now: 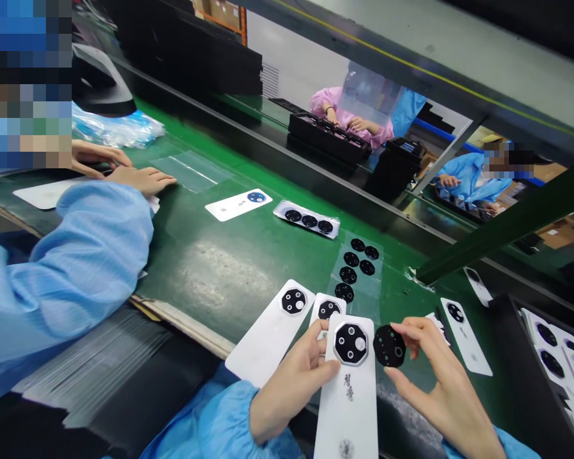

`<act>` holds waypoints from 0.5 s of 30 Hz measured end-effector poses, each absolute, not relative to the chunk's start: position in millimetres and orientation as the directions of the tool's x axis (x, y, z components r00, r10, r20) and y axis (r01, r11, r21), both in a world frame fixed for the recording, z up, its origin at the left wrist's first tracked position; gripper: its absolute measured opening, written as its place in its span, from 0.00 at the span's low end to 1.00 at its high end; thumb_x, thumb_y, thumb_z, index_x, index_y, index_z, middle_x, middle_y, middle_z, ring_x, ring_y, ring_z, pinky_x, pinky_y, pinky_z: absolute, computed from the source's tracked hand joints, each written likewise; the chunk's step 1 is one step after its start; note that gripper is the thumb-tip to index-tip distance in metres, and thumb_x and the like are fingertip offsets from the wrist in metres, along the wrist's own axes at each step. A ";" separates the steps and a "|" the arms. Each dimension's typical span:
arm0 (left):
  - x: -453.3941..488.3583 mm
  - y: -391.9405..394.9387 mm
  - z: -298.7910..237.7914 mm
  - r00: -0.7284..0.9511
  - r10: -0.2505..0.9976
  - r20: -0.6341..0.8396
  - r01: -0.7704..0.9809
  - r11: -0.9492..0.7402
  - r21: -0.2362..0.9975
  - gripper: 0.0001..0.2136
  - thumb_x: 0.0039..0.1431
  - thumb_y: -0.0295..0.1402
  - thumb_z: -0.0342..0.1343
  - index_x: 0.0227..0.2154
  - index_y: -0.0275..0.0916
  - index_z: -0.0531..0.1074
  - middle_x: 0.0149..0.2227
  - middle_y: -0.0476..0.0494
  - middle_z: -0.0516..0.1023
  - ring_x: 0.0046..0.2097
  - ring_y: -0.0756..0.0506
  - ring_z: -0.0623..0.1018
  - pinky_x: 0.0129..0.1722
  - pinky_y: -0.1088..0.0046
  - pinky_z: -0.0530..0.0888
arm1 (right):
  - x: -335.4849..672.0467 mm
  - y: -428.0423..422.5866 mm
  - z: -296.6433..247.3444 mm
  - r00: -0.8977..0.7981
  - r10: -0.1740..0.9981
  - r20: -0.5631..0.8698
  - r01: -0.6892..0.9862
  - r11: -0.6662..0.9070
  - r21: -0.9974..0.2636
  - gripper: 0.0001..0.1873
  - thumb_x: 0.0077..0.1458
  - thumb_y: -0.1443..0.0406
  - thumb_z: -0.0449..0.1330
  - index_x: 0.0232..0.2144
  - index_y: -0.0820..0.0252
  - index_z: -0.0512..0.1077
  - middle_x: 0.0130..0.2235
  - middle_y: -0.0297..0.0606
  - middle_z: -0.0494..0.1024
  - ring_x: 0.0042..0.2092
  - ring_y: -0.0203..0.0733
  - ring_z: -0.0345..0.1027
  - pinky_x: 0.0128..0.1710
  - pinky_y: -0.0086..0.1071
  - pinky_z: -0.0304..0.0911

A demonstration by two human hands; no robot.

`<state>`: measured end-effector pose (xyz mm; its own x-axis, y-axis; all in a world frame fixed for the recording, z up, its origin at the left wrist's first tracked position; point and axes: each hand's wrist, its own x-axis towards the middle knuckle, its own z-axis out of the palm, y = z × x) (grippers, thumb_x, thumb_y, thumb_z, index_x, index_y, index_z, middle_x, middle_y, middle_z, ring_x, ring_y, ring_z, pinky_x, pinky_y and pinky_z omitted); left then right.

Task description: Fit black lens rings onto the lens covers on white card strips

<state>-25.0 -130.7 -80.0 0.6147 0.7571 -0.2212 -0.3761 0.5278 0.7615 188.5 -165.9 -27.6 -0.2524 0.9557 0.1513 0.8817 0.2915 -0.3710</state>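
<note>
My left hand (299,379) is closed on the side of a white phone back cover (348,414), which has a black octagonal camera area with several rings and dark writing below it. Between the thumb and fingers of my right hand (435,382) is a black octagonal camera lens plate (389,346), held by its edge just right of the cover's camera area. Behind my left hand lie two more white covers, a long one (263,338) and another, mostly hidden one (326,307). Several black lens plates (348,275) rest on a clear film sheet beyond them.
A strip with three lens plates (309,221) and a white cover (239,204) lie on the green bench (205,268). At right, a black box (511,357) holds several covers, beside a lone cover (466,338). A co-worker's blue sleeve (100,236) reaches in from the left.
</note>
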 end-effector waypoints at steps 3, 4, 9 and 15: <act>-24.2 -131.6 -79.1 0.632 0.741 -0.229 -0.356 0.539 0.763 0.18 0.52 0.36 0.59 0.42 0.40 0.58 0.37 0.45 0.75 0.37 0.45 0.77 0.35 0.70 0.70 | 183.3 -165.4 -27.8 -0.247 0.959 0.140 0.879 0.282 -0.385 0.20 0.54 0.67 0.55 0.49 0.53 0.57 0.43 0.39 0.62 0.36 0.38 0.63 0.35 0.34 0.67; -23.9 -131.9 -79.4 0.635 0.736 -0.232 -0.352 0.543 0.762 0.19 0.52 0.37 0.59 0.42 0.40 0.58 0.36 0.45 0.75 0.36 0.45 0.77 0.35 0.70 0.70 | 181.5 -165.1 -27.9 -0.240 0.961 0.136 0.878 0.275 -0.392 0.20 0.55 0.67 0.55 0.49 0.53 0.57 0.43 0.40 0.62 0.36 0.39 0.63 0.35 0.34 0.67; -21.6 -132.4 -82.9 0.666 0.715 -0.212 -0.350 0.550 0.758 0.20 0.53 0.38 0.59 0.44 0.41 0.57 0.35 0.46 0.74 0.34 0.47 0.76 0.35 0.70 0.70 | 173.1 -164.3 -27.8 -0.242 0.963 0.118 0.870 0.269 -0.413 0.20 0.53 0.67 0.56 0.48 0.54 0.59 0.43 0.40 0.64 0.37 0.39 0.65 0.34 0.33 0.68; -20.1 -133.4 -83.5 0.688 0.697 -0.200 -0.325 0.543 0.774 0.22 0.53 0.38 0.59 0.48 0.41 0.58 0.37 0.45 0.74 0.33 0.48 0.76 0.31 0.74 0.68 | 163.4 -163.1 -26.9 -0.305 0.948 0.090 0.834 0.312 -0.455 0.19 0.52 0.68 0.56 0.47 0.54 0.61 0.42 0.39 0.66 0.39 0.40 0.66 0.36 0.32 0.68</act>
<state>-20.1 -133.4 -83.5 0.6883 0.6973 -0.2000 -0.3250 0.5429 0.7743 163.4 -163.1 -26.9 -0.3051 0.9480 0.0904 0.8341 0.3118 -0.4551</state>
